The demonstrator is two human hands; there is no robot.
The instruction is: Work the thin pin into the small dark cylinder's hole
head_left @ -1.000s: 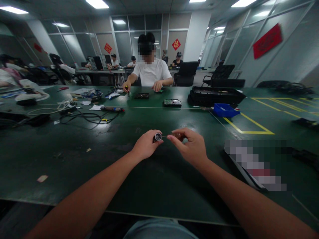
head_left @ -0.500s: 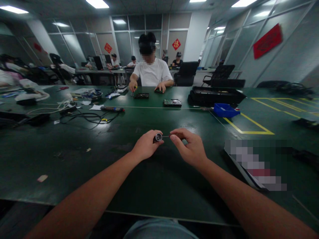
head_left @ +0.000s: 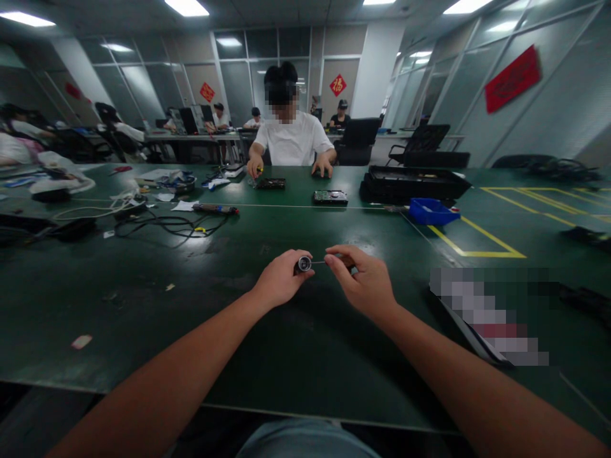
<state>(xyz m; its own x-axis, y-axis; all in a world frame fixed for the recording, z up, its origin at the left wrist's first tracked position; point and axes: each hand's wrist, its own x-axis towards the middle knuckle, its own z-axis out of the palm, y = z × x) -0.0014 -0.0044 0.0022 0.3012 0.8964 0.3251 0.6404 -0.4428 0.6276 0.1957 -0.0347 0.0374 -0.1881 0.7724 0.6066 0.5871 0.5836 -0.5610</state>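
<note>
My left hand point(head_left: 280, 278) is closed round a small dark cylinder point(head_left: 304, 263). Its open end, with a shiny metal ring, faces me. From the right, my right hand point(head_left: 363, 278) pinches a thin screwdriver point(head_left: 319, 262) between thumb and fingers. The metal shaft points left and its tip meets the side of the cylinder. Most of the screwdriver's handle is hidden inside the hand. Both hands are held above the green table point(head_left: 305, 356), close together.
Across the table a person in a white shirt point(head_left: 292, 143) works with a yellow-handled tool. A hard drive point(head_left: 330, 197), a blue bin point(head_left: 433, 211) and a black tray point(head_left: 413, 183) stand ahead. Cables point(head_left: 167, 226) lie left; a blurred-out flat object point(head_left: 487, 318) lies right.
My right fingers have shifted slightly round the screwdriver, while my left hand stays nearly still. The other person's hand on the right side has slid further right along the table.
</note>
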